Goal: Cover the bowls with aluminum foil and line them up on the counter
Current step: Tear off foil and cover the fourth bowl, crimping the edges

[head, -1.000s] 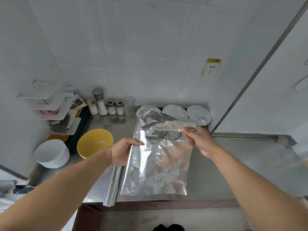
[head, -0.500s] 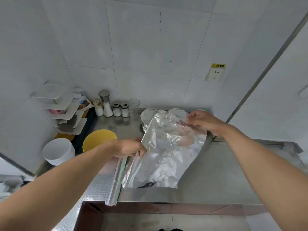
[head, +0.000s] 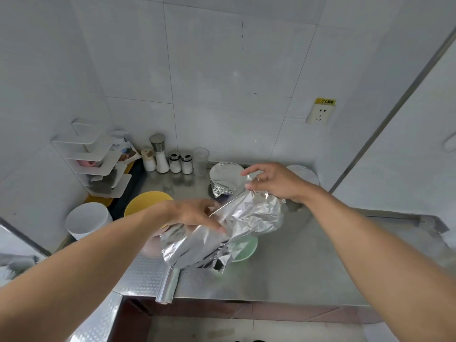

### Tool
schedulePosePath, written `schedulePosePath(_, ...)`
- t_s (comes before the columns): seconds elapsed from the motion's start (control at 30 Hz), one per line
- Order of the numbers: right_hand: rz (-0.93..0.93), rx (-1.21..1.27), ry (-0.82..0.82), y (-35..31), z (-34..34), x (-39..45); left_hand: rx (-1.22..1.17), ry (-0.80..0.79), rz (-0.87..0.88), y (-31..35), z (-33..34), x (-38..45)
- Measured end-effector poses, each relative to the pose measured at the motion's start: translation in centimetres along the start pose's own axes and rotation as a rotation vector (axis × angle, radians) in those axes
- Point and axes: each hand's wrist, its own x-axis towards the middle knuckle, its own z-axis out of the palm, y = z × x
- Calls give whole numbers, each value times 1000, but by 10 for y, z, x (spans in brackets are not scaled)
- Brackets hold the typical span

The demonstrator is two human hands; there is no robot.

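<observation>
Right fingers: thumb and fingertips (head: 249,186) pinch the far edge of the crinkled silver aluminium foil sheet (head: 237,230); remaining fingers curl loosely.
Left fingers: fingertips (head: 217,228) press down on and grip the near-left part of the sheet; the exact finger closure is partly hidden by foil.
Right hand (head: 276,183): raised above and behind the pale green round bowl (head: 244,248).
Left hand (head: 195,213): to the left of the green bowl, just above its rim level.
Foil sheet position: draped between both hands, sagging over the green bowl and hiding most of it.
Green bowl position: on the brushed steel counter (head: 308,262), near its front edge.
Foil roll (head: 169,285): in front and left of the green bowl, overhanging the counter edge.
Covered bowl (head: 227,178): foil-wrapped, behind the green bowl by the wall.
Yellow bowl (head: 145,202): uncovered, left of the green bowl.
Handling: judged very light, thin, limp; creases permanently and tears readily.
Hold advice: grip opposite edges, keep light tension, then crimp around the rim.
</observation>
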Motion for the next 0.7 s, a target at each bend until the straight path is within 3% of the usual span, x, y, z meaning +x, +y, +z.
schedulePosePath(0.13, 3, 199, 90, 17, -6, -8, -318, -24, 0, -37, -17, -16)
schedulePosePath(0.27, 35, 337, 243, 32, -10, -15, -759, 77, -5, -74, -24, -18)
schedulePosePath(0.4, 63, 448, 388, 44, -8, -16, -1021, 181, 43, -68, -16, -14)
schedulePosePath(0.53, 99, 511, 432, 51, -10, -18, -982, 468, 14, -54, -11, -4)
schedulePosePath(0.7, 110, 453, 310, 53, -9, -28, -924, 595, 117, -40, -9, -4)
